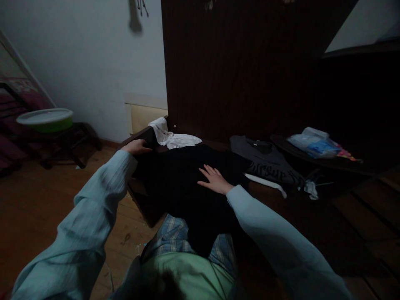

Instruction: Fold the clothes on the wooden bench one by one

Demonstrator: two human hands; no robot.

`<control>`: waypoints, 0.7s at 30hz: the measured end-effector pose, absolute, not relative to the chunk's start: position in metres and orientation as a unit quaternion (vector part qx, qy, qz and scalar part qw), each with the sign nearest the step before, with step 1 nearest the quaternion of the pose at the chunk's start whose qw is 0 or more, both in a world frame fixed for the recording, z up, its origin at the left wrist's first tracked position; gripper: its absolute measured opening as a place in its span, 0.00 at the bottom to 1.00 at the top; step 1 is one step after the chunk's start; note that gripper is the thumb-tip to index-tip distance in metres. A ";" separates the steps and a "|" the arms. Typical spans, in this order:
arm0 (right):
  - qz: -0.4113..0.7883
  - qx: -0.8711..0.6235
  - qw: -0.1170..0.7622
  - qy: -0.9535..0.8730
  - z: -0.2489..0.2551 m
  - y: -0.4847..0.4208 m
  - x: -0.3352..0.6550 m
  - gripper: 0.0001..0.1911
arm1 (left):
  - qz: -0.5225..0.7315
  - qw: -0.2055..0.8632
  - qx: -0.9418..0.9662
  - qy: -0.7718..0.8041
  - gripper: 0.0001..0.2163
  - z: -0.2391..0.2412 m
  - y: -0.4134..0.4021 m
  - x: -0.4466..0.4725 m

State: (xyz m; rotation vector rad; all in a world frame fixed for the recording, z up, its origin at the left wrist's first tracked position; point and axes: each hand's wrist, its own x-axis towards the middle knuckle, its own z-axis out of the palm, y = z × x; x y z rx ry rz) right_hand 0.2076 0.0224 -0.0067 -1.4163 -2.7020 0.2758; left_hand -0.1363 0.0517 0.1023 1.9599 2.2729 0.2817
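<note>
A black garment [181,179] lies spread over a dark wooden surface, and its lower part hangs over my lap. My left hand [136,146] is at the garment's far left edge, beside a raised wooden side. Its fingers are bent together against the black cloth, with the tips partly lost in the dark fabric. Flat on the middle right of the cloth rests my right hand [215,179], palm down and fingers spread. Behind the garment is a crumpled white cloth [181,140], partly draped over the wooden corner.
On the right lie a grey garment with dark lettering [265,160], a white strip [265,182] and a plastic packet [315,143]. A tall dark panel [243,66] rises behind. At the left, a green basin [50,121] with a whitish top stands on a dark chair [67,143].
</note>
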 end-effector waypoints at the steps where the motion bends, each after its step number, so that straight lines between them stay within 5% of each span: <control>1: 0.089 -0.461 0.040 -0.882 -0.007 0.023 0.207 0.39 | 0.115 0.094 0.657 0.739 0.25 0.102 0.053 -0.131; 8: 0.089 -0.465 0.040 -0.880 -0.008 0.025 0.208 0.39 | 0.289 0.434 0.669 0.529 0.30 0.096 0.047 -0.097; 16: 0.092 -0.464 0.046 -0.880 -0.008 0.025 0.207 0.39 | 0.269 0.320 0.650 0.634 0.26 0.043 0.045 -0.122; 21: 0.093 -0.467 0.046 -0.878 -0.010 0.025 0.207 0.39 | 0.255 0.373 0.639 0.622 0.24 0.029 0.035 -0.113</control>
